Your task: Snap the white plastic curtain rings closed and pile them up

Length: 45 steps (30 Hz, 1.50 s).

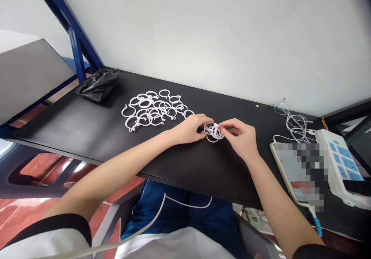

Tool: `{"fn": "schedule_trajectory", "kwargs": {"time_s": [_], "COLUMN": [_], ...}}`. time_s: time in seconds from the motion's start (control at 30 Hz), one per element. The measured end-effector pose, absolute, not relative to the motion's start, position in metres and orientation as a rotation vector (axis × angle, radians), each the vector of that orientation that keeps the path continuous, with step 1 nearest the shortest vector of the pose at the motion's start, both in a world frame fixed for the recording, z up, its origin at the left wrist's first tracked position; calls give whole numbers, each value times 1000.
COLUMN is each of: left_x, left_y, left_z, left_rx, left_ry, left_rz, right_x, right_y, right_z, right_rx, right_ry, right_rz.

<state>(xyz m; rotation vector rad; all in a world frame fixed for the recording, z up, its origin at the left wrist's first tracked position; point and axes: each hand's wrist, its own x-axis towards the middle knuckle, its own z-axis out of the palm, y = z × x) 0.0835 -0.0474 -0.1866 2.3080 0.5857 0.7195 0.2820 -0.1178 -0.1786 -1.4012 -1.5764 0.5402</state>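
A small cluster of linked white plastic rings (213, 134) is between my two hands, just over the black tabletop. My left hand (193, 129) pinches the cluster from its left side, thumb and fingers closed on the rings. From the other side, my right hand (239, 135) pinches the upper right of the cluster with thumb and forefinger. Left of my hands lies a loose spread of similar white rings (155, 110), each with a small eyelet or tab. One ring of that spread lies right behind my left hand, partly covered by it.
A crumpled black plastic bag (100, 85) sits at the table's far left. To the right are a phone (285, 174) with a cable plugged in, a white power strip (339, 162) and tangled white cords (298, 125). A pale wall (208, 34) rises behind the black table (185, 174).
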Motion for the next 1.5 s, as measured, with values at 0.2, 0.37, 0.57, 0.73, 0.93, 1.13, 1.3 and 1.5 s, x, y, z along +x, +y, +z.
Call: {"fn": "schedule_trajectory", "kwargs": {"time_s": [0.2, 0.37, 0.57, 0.73, 0.93, 1.13, 1.3, 1.5], "left_x": [82, 83, 85, 85, 84, 92, 90, 86], "left_y": [-50, -51, -49, -46, -51, -69, -68, -61], "left_z": [-181, -177, -179, -179, -174, -174, -171, -169], "left_rx": [2265, 2160, 1839, 1619, 1531, 1496, 1600, 1575], "left_ry": [580, 602, 532, 475, 322, 392, 423, 379], "left_rz": [677, 651, 594, 625, 563, 621, 629, 618], "right_x": [279, 269, 269, 269, 262, 256, 252, 252], "right_y": [-121, -120, -118, -117, -115, -123, -127, -129], "right_z": [-176, -176, -178, -179, -180, -182, -183, -178], "right_rx": [-1368, -1334, -1338, -1289, -1274, -1297, -1291, -1311], "right_ry": [-1649, -1697, -1625, -1437, -1230, -1152, -1202, -1294], "right_rz": [446, 396, 516, 644, 680, 607, 569, 465]}}
